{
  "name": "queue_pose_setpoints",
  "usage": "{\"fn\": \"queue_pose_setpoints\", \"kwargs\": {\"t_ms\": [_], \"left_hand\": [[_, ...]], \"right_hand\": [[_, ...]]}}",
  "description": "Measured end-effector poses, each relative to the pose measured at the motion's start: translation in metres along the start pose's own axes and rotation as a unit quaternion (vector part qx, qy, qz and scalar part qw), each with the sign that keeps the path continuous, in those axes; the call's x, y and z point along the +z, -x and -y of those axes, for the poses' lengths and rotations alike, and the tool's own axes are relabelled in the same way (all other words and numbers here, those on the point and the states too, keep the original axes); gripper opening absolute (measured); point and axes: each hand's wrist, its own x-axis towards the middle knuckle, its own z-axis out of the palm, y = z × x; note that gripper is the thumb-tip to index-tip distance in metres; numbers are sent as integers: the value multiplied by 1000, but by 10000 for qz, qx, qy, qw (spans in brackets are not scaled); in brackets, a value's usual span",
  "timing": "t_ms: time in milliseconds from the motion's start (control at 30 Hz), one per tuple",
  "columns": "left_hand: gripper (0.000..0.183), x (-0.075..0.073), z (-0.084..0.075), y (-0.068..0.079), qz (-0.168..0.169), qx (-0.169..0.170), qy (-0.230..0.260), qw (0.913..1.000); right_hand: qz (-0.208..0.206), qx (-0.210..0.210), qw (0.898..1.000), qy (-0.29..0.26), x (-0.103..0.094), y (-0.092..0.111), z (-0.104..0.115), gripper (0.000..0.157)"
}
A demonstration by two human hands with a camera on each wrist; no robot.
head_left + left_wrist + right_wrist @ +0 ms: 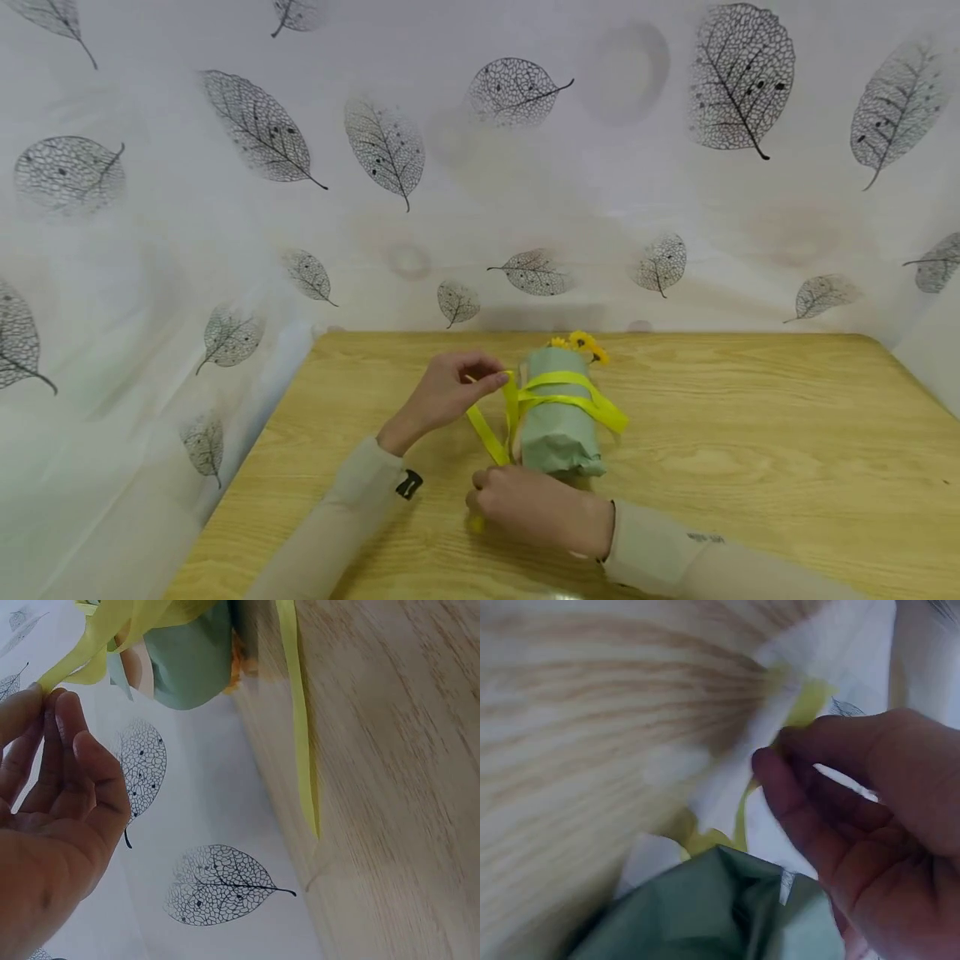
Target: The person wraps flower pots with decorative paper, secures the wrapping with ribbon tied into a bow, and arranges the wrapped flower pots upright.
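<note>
A bundle wrapped in green paper point(558, 437) lies on the wooden table, with yellow flowers point(583, 342) showing at its far end. Yellow ribbon point(558, 400) runs round its middle, with a looped part sticking out on the right. My left hand point(453, 387) pinches one part of the ribbon between thumb and fingertips, left of the bundle; the left wrist view shows this pinch at the ribbon point(82, 652). Nearer the front, my right hand point(536, 508) pinches another stretch of ribbon point(808, 703) between thumb and index finger, close to the bundle's near end.
The wooden table point(750, 467) extends to both sides of the bundle. Behind it and on the left hangs a pale curtain point(420, 275) printed with dark leaf skeletons. One ribbon tail point(300, 727) hangs loose in the left wrist view.
</note>
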Motion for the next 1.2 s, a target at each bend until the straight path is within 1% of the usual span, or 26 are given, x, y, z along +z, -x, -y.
{"fn": "queue_pose_setpoints", "kwargs": {"t_ms": [67, 133, 200, 233, 267, 367, 433, 467, 533, 600, 700, 767, 833, 900, 967, 1067, 1200], "left_hand": [[11, 0, 0, 0, 18, 10, -37, 10000], [12, -1, -1, 0, 30, 21, -61, 10000], [13, -1, 0, 0, 27, 29, -85, 10000], [13, -1, 0, 0, 12, 32, -90, 10000], [14, -1, 1, 0, -6, 29, -111, 9999], [13, -2, 2, 0, -45, 20, -154, 9999], [13, -2, 4, 1, -56, 30, -202, 9998], [13, -2, 4, 1, -52, 54, -216, 9997], [12, -2, 6, 2, -55, 68, -247, 9997], [12, -2, 7, 3, -59, 95, -288, 9995], [12, -2, 9, 4, -59, 77, -305, 9995], [13, -2, 9, 4, -40, 70, -336, 9994], [13, -3, 9, 4, -24, 39, -354, 9994], [14, -4, 9, 4, -26, 6, -404, 9992], [14, -4, 9, 5, -46, -5, -456, 9990], [14, -4, 9, 5, -93, -36, -483, 9988], [14, -4, 10, 6, -126, -67, -434, 9990]], "right_hand": [[-87, 16, 9977, -677, -7, 1, -4, 10], [-335, 13, 9895, -1403, -16, 4, -9, 10], [-747, 14, 9749, -2096, -23, 10, -16, 10], [-997, 7, 9669, -2351, -27, 14, -20, 10], [-1304, -31, 9603, -2467, -29, 18, -25, 12], [-2172, -87, 9418, -2566, -34, 32, -41, 16], [-2505, -12, 9311, -2651, -37, 45, -52, 20], [-2607, 53, 9269, -2701, -38, 51, -57, 21], [-2655, 217, 9181, -2935, -42, 66, -65, 22], [-2618, 528, 9137, -3062, -46, 83, -71, 23], [-2550, 882, 9084, -3194, -52, 108, -77, 25], [-2398, 1108, 9051, -3332, -54, 126, -81, 25], [-2166, 1284, 8993, -3575, -55, 142, -83, 25], [-1934, 1427, 8909, -3854, -55, 158, -86, 24], [-1788, 1590, 8826, -4047, -53, 174, -90, 24], [-1655, 1825, 8771, -4123, -51, 199, -98, 24], [-1441, 2394, 8703, -4055, -46, 229, -108, 19]]}}
